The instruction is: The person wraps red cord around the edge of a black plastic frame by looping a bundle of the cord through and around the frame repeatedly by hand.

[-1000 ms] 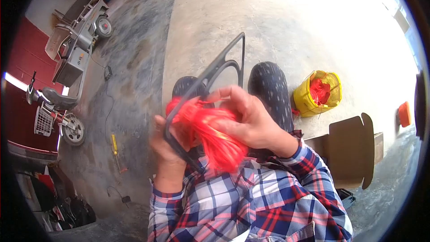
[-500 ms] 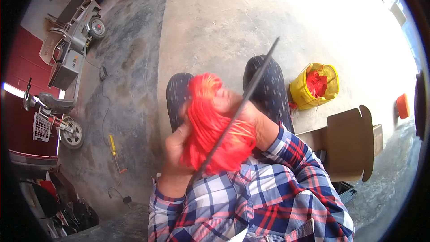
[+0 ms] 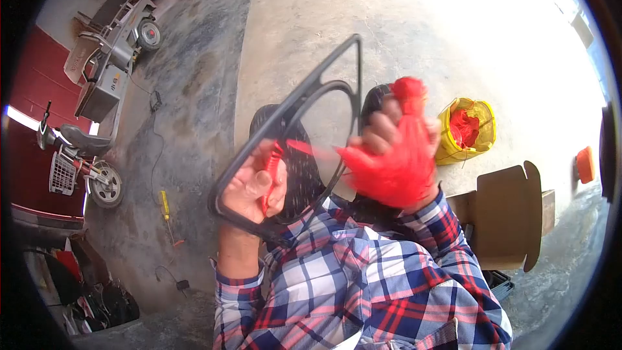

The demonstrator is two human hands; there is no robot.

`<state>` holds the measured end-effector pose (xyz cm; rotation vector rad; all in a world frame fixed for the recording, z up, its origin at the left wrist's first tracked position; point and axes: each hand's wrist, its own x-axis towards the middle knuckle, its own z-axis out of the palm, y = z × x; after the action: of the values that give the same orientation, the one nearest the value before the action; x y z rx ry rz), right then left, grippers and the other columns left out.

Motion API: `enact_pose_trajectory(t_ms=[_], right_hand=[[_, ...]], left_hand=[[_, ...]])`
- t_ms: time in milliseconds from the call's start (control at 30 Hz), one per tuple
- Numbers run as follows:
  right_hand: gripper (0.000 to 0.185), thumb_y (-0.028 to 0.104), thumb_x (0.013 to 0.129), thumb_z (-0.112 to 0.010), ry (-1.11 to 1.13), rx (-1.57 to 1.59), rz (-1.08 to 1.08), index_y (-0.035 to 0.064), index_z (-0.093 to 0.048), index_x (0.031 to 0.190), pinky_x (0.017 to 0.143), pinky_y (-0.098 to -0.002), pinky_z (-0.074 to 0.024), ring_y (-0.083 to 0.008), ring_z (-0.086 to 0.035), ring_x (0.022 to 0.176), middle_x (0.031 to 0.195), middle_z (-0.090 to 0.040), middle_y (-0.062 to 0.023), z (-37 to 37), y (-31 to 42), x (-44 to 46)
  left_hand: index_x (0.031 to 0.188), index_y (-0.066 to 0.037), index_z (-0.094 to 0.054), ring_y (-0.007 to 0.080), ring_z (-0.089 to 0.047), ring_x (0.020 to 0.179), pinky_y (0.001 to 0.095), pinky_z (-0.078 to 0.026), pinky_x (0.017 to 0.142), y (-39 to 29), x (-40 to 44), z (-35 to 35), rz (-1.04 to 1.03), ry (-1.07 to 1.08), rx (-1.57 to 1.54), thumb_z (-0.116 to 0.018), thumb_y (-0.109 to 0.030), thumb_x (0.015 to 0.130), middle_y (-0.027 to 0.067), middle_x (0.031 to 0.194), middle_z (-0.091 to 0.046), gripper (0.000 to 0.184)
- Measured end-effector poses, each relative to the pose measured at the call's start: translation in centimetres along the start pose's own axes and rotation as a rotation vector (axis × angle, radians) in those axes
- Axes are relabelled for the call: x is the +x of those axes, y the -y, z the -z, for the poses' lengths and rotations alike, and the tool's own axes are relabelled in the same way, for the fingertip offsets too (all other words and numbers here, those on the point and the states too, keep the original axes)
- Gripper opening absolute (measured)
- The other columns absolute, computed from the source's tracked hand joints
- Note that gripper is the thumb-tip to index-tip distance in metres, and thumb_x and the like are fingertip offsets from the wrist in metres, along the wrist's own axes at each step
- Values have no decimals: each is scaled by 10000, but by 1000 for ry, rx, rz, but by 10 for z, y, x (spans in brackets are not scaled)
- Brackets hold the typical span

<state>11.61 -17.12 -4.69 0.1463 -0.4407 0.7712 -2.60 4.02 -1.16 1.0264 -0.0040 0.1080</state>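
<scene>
Concrete floor [image 3: 311, 19]: brightly lit
Left hand [image 3: 251, 189]: red strand [image 3: 271, 178] pinched, seen through black frame [image 3: 289, 114]
Right hand [image 3: 381, 133]: red string bundle [image 3: 396, 172] clutched

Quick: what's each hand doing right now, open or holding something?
Left hand: closed, holding a red strip.
Right hand: closed, holding a red bundle; image blurred there.

red-white-navy plaid shirt [image 3: 376, 279], long sleeves [image 3: 238, 301], dark pale-flecked trousers [image 3: 301, 185]

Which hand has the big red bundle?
The right hand, nearer the yellow bucket; the left hand grips only a thin red piece.
</scene>
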Motion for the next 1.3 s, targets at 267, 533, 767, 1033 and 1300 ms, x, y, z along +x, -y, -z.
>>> enact_pose_trajectory(t_ms=[267, 533, 767, 1033, 1300], right_hand=[[523, 494, 976, -405, -173, -391, -51, 6, -543, 1104, 944, -485, -428, -274, -608, 695, 732, -597, -113, -21, 3, -26], [409, 211, 955, -539, -373, -437, -161, 16, -497, 1312, 993, -353, -441, -218, -593, 1103, 1205, -610, -103, -3, 2, -8], [523, 143, 897, -677, -56, -1533, -341, 8, -438, 1342, 818, -302, -475, -130, -617, 922, 1005, -674, -43, -57, -29, 18], [152, 200, 922, -607, -310, -733, -294, 50, -625, 925, 819, -291, -487, -150, -627, 920, 965, -661, -55, 8, -23, 20], [222, 216, 887, -675, -248, -157, -434, 24, -630, 987, 923, -372, -507, -208, -655, 995, 1002, -680, -109, -11, -46, 25]], left_hand=[[1399, -128, -406, 136, -471, 515, 234, -332, 349, -8, 1, 28, -73, -58, -84, -641, -140, 922, 136, 851, -551, 532], [1289, -48, -529, 156, -514, 566, 254, -381, 386, -1, 1, 28, -60, -81, -52, -580, -341, 957, 166, 931, -584, 445], [1348, -46, -475, 279, -589, 1079, 425, -500, 912, 11, 7, -30, -134, -239, -154, -537, -655, 857, 184, 1303, -548, 785], [1266, 78, -537, 273, -599, 1143, 395, -450, 1017, 15, -2, -20, -3, -173, -179, -695, -271, 865, 172, 1245, -611, 554], [1318, 29, -496, 295, -635, 932, 359, -489, 816, 42, -4, -39, 31, -304, -265, -504, -515, 941, 208, 1085, -634, 661]])
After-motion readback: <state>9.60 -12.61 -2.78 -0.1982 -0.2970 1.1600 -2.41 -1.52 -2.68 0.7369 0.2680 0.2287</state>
